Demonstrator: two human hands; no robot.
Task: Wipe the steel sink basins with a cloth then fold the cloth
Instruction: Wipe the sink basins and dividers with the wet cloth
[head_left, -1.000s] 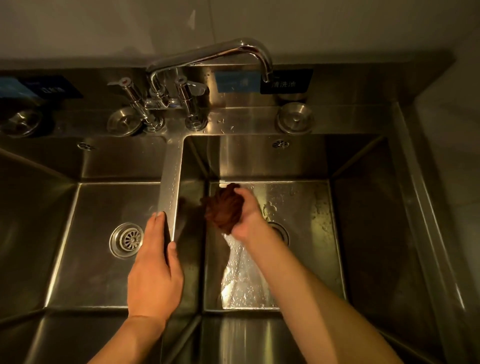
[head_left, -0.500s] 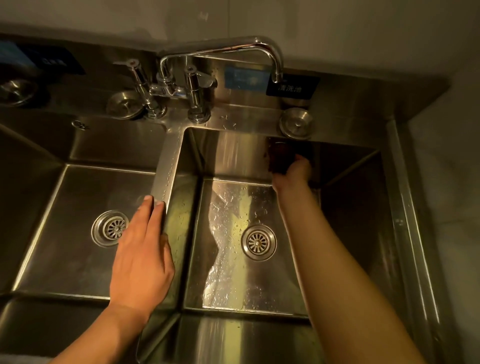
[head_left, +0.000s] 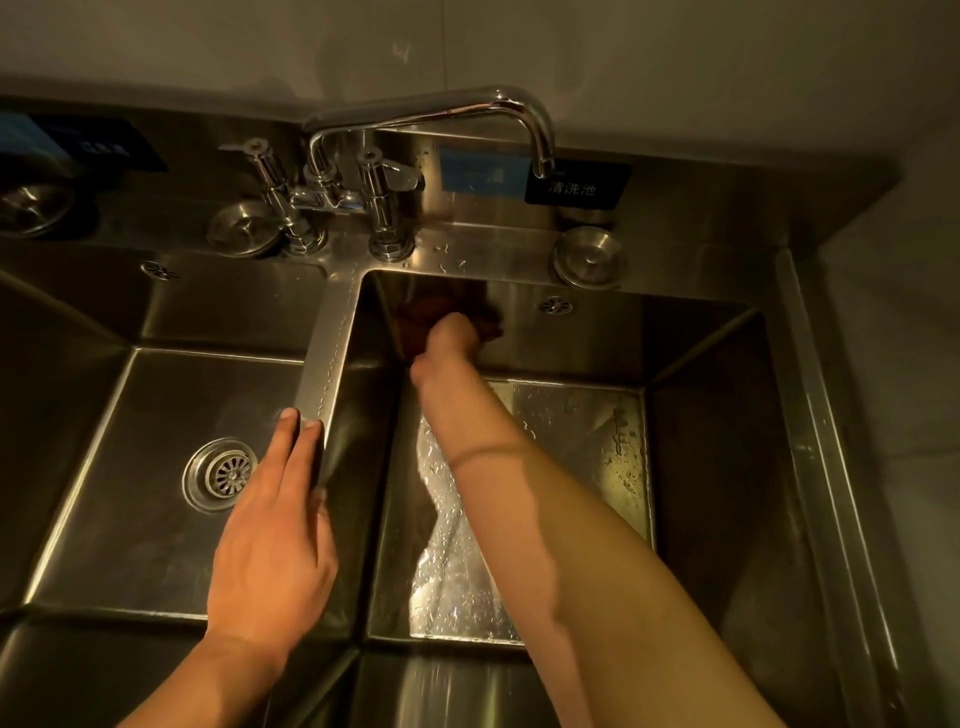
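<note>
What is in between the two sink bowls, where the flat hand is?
A steel divider wall; the left hand rests flat on it, in the head view.

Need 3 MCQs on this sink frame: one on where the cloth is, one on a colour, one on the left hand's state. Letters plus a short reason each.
1. Where is the cloth?
A. on the floor of the left basin
B. against the back wall of the right basin
C. draped over the tap

2. What colour is the cloth?
A. white
B. bright blue
C. dark reddish brown

3. What is the left hand doing?
A. resting flat on the divider between the basins
B. gripping a tap handle
C. holding a sponge

Answers: B, the right hand presses it to the wall below the rim; C, it shows dark brown; A, fingers straight along the divider.
</note>
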